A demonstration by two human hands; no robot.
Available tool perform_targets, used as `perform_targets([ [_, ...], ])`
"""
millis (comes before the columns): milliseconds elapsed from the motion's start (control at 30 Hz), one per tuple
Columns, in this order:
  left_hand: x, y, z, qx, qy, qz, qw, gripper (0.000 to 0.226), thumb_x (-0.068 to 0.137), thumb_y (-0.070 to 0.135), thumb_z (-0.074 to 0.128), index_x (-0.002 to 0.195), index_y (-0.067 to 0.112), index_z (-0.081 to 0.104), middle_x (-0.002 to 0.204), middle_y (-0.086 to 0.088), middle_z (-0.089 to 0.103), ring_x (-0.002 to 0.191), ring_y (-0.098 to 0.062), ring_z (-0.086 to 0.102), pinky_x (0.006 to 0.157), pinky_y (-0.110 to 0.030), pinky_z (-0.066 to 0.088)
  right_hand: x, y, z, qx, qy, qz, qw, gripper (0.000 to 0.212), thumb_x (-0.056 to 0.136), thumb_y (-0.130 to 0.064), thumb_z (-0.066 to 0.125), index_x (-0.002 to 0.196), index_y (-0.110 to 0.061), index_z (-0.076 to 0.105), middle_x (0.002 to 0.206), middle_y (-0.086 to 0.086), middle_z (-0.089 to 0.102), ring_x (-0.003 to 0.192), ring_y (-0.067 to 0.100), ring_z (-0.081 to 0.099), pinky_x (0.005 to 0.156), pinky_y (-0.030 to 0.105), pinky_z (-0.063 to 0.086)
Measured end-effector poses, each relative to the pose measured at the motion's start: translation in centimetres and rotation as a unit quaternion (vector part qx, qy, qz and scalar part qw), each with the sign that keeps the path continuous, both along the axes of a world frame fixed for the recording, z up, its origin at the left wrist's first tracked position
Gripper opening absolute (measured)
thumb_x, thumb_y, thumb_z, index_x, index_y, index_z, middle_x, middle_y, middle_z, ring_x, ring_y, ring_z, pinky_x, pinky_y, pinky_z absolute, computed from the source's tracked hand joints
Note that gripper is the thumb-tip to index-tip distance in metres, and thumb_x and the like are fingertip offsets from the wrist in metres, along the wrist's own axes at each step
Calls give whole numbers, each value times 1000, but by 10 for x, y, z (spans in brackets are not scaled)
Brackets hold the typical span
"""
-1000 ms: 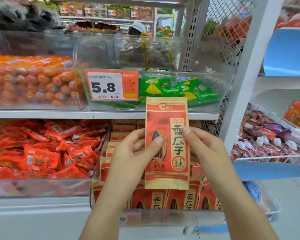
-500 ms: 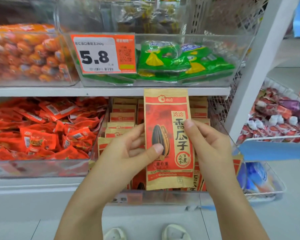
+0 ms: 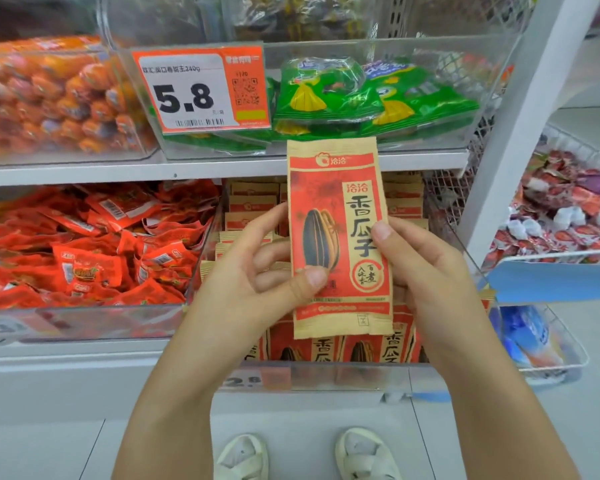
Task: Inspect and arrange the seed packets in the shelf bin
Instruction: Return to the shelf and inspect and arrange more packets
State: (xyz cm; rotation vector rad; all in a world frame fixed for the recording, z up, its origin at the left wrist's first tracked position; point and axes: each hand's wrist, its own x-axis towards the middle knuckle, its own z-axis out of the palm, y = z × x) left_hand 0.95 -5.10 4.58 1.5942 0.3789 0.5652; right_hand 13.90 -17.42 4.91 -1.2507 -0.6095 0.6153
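Note:
I hold one red and tan seed packet upright in front of the lower shelf, its printed sunflower-seed face toward me. My left hand pinches its left edge, thumb on the front and fingers behind. My right hand pinches the right edge the same way. Behind and below it stands a clear shelf bin filled with rows of matching seed packets, partly hidden by my hands.
A clear bin of red snack packs sits left of the seed bin. Above are a bin of green packets with a 5.8 price tag and orange sausages. A white upright and wire baskets stand right.
The view has tilted downward, so shelves sit higher in frame and my shoes show. Both hands keep holding the packet, which stays upright in front of the bin.

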Motion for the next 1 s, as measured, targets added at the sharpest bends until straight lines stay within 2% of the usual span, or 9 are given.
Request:
perform_targets([
  [133, 0, -7, -2, 36, 53, -30, 998, 140, 54, 27, 93, 147, 53, -7, 133, 26, 56, 110, 0, 64, 83, -25, 57, -2, 2, -2, -2, -4, -29, 1000, 36, 76, -37, 61, 106, -19, 69, 81, 0, 76, 69, 12, 73, 56, 21, 55],
  [233, 5, -16, -2, 135, 79, -7, 988, 148, 51, 42, 94, 136, 59, -26, 127, 50, 40, 121, 14, 49, 105, -28, 46, -5, 5, -1, 16, -17, -40, 999, 35, 77, -34, 60, 106, -17, 67, 75, -4, 75, 66, 7, 71, 56, 18, 53],
  [300, 7, -19, -2, 205, 88, 8, 975, 145, 53, 44, 91, 131, 62, -30, 132, 52, 30, 131, 15, 37, 112, -28, 37, -6, 6, 0, 26, -18, -41, 999, 32, 77, -34, 60, 105, -19, 67, 76, -5, 75, 66, 7, 71, 56, 17, 53],
  [433, 8, -16, -5, 203, 65, 8, 977, 133, 63, 27, 89, 135, 62, -17, 127, 49, 44, 119, 11, 53, 102, -34, 48, -4, 5, 1, 40, -14, -52, 998, 32, 80, -34, 60, 106, -19, 68, 81, 0, 76, 69, 10, 71, 55, 19, 52],
  [600, -1, -6, -7, 181, 48, 19, 982, 110, 73, 1, 80, 141, 55, 13, 115, 32, 63, 73, -2, 64, 64, -12, 46, 4, 1, 1, 34, -11, -81, 996, 36, 76, -43, 62, 104, -23, 71, 90, 1, 77, 78, 16, 73, 63, 29, 57],
  [667, -8, -1, -8, 131, 30, -11, 991, 103, 76, -3, 78, 144, 49, 22, 119, 23, 65, 83, -4, 65, 68, -18, 50, 4, 0, 0, 30, -7, -83, 996, 36, 75, -44, 63, 103, -23, 71, 91, 3, 77, 78, 17, 73, 64, 33, 57],
  [767, -12, 0, -4, 57, -17, -88, 994, 92, 77, 5, 68, 150, 39, 23, 137, 10, 58, 119, -13, 60, 91, -26, 52, 2, 3, -1, 36, -4, -46, 998, 22, 82, -39, 71, 97, -23, 72, 85, 3, 77, 70, 14, 72, 58, 25, 55],
  [900, -6, -1, -1, 19, -55, -39, 998, 69, 85, 15, 61, 145, 39, 38, 128, 7, 66, 114, -14, 65, 85, -22, 54, -8, 10, 0, 43, -26, 10, 999, 28, 77, -30, 65, 101, -16, 67, 77, 1, 75, 66, 10, 72, 56, 18, 53],
  [1000, -7, 5, -5, 28, -51, -14, 998, 68, 82, 17, 65, 140, 45, 44, 124, 5, 68, 108, -17, 68, 79, -25, 55, -10, 13, -2, 42, -55, 14, 997, 25, 80, -30, 75, 101, -18, 68, 86, 1, 76, 75, 12, 72, 62, 19, 54],
])
